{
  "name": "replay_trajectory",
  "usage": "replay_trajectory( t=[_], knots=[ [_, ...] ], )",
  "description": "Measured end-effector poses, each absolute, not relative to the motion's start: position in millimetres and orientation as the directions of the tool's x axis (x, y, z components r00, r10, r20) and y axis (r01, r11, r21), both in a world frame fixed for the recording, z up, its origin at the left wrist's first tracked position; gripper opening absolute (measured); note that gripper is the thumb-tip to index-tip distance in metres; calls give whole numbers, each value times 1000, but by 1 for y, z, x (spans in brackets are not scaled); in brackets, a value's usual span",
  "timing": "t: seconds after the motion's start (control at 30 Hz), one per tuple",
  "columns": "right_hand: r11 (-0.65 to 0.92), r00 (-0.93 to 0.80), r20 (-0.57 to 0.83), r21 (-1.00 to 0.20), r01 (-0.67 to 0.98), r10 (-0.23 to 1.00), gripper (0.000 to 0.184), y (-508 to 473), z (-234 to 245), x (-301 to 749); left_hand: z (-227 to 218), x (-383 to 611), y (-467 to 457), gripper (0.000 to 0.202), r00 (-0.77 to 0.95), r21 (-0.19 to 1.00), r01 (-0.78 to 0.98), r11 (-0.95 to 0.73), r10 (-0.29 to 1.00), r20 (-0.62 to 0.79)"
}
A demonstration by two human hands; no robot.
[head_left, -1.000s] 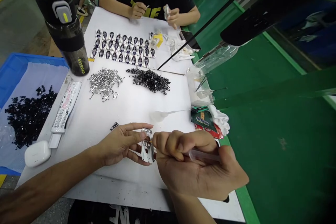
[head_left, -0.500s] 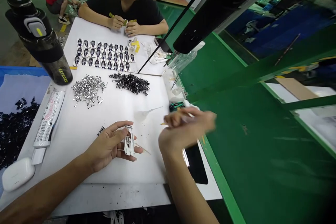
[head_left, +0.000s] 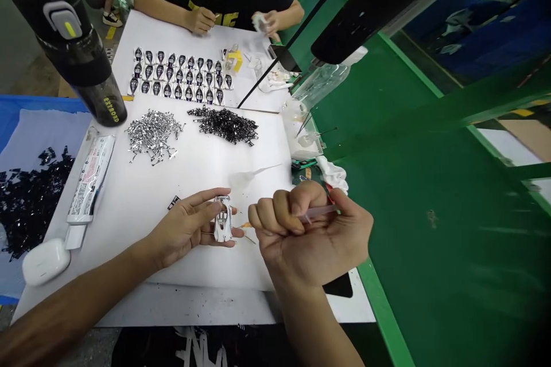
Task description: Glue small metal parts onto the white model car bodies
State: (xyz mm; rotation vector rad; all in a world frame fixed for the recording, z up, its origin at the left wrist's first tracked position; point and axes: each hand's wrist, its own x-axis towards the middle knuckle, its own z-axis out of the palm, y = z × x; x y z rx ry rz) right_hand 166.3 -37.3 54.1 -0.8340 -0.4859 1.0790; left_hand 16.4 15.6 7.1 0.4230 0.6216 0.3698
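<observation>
My left hand (head_left: 189,225) grips a small white toy car body (head_left: 223,219), with the thumb on its near edge and fingers behind. In my right hand (head_left: 310,229) is a translucent syringe (head_left: 321,212); the fingers wrap round it and the thumb is curled over. Its orange tip (head_left: 246,225) points left and is close to the car body; whether it touches I cannot tell. Beyond my hands lies a clear pointed nozzle (head_left: 247,178). A small black part (head_left: 173,202) sits left of the car body.
Piles of silver parts (head_left: 155,135) and black parts (head_left: 226,125) lie on the white table. Bottle (head_left: 92,63), tube (head_left: 92,180) and white case (head_left: 45,262) stand left. Rows of car shells (head_left: 178,75) lie farther back, before a co-worker (head_left: 224,6). A black lamp arm (head_left: 365,6) hangs right.
My right hand has turned and settled with the syringe tip near the car body. The view has shifted slightly. The co-worker's hands have moved apart, one now holding something pale.
</observation>
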Motion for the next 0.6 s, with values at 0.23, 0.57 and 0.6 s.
replay_trajectory(
  t=[0.23,0.57,0.6],
  knots=[
    [178,358,-66,-776,-606,932,48,-38,49,159,3,16,15,35,761,477,-220,851,456,-462],
    [192,387,-73,-774,-603,919,46,-32,41,153,-4,14,15,32,776,498,-209,841,453,-439],
    [191,387,-74,-775,-602,919,45,-31,40,153,-3,14,15,33,773,499,-209,841,454,-443]
  ],
)
